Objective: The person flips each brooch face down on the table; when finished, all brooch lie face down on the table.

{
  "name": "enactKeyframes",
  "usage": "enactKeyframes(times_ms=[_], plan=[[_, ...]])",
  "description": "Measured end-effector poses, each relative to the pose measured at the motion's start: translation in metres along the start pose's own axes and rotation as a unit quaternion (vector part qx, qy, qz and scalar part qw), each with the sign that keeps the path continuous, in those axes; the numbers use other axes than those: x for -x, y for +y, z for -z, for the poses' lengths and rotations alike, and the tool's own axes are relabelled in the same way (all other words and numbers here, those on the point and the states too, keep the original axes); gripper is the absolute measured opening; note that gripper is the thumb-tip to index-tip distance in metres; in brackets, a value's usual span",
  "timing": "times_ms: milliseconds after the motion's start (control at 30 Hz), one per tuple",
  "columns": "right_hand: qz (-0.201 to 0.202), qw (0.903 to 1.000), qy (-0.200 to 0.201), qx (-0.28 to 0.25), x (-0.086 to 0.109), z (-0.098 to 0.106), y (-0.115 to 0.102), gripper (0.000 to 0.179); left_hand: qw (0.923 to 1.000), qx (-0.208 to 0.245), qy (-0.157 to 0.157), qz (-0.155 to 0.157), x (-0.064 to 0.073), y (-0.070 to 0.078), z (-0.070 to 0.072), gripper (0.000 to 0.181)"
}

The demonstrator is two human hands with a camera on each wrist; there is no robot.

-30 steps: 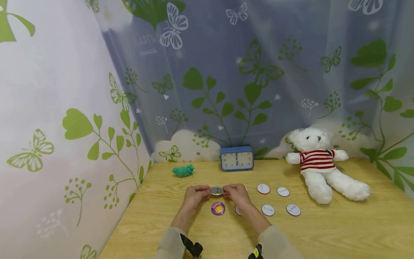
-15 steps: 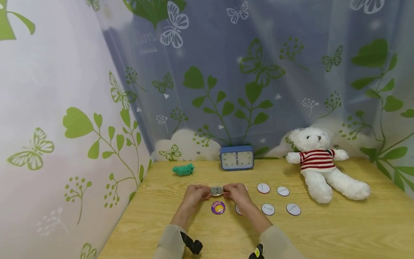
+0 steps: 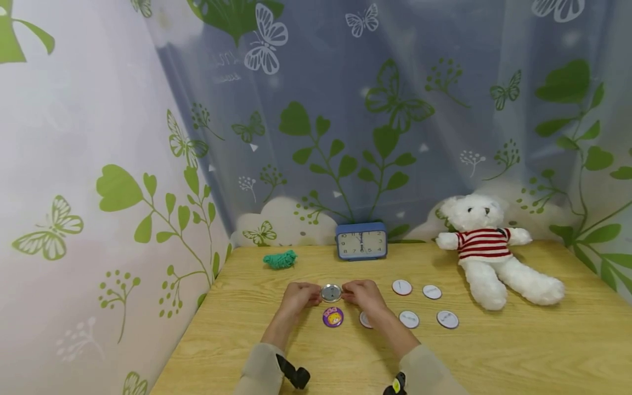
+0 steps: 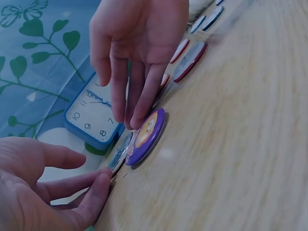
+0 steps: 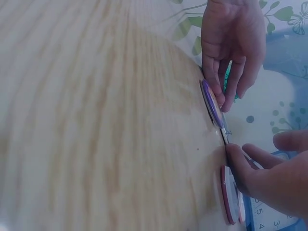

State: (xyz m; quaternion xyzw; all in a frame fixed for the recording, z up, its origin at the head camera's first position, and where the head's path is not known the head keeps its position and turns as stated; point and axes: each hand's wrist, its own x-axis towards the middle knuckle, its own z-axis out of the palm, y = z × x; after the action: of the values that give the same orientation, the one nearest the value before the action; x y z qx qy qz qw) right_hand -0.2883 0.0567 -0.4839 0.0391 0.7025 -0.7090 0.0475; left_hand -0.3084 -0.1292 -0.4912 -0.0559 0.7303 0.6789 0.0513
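Note:
A round button badge (image 3: 331, 293) with a silver back lies on the table between both hands. My left hand (image 3: 298, 299) is at its left edge; in the left wrist view its fingertips (image 4: 102, 179) touch or nearly touch the rim, thumb apart. My right hand (image 3: 366, 299) is at the right edge, fingers extended and thumb lifted away in the right wrist view. Just nearer lies a purple badge (image 3: 333, 317) with a yellow cartoon animal, face up. Part of a white-backed badge (image 3: 365, 320) shows beside the right wrist.
Several white-backed badges, among them a red-rimmed badge (image 3: 402, 287), lie to the right. A blue clock (image 3: 362, 242) stands behind, with a green bundle (image 3: 280, 260) to its left. A white teddy bear (image 3: 486, 249) in a striped shirt sits at the back right of the wooden table (image 3: 494, 362).
The silver-backed badge, tilted between the fingers of both hands before, now lies flatter with its back up. Both hands have loosened a little at its sides.

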Motion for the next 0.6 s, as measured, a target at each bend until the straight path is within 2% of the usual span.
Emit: enactKeyframes(times_ms=[267,433,600], plan=[[0.009,0.9999,-0.012,-0.003,0.004,0.006,-0.001,0.036,0.9989,0.004,-0.013,-0.045,0.012,-0.005,0.000,0.032],[0.032,0.9987,-0.034,-0.020,0.012,0.012,-0.004,0.036,0.9977,0.007,-0.030,-0.061,0.019,-0.006,0.003,0.035],[0.047,0.9970,-0.059,-0.016,0.019,0.018,-0.007,0.038,0.9966,-0.003,-0.052,-0.065,0.033,0.002,0.006,0.035]])
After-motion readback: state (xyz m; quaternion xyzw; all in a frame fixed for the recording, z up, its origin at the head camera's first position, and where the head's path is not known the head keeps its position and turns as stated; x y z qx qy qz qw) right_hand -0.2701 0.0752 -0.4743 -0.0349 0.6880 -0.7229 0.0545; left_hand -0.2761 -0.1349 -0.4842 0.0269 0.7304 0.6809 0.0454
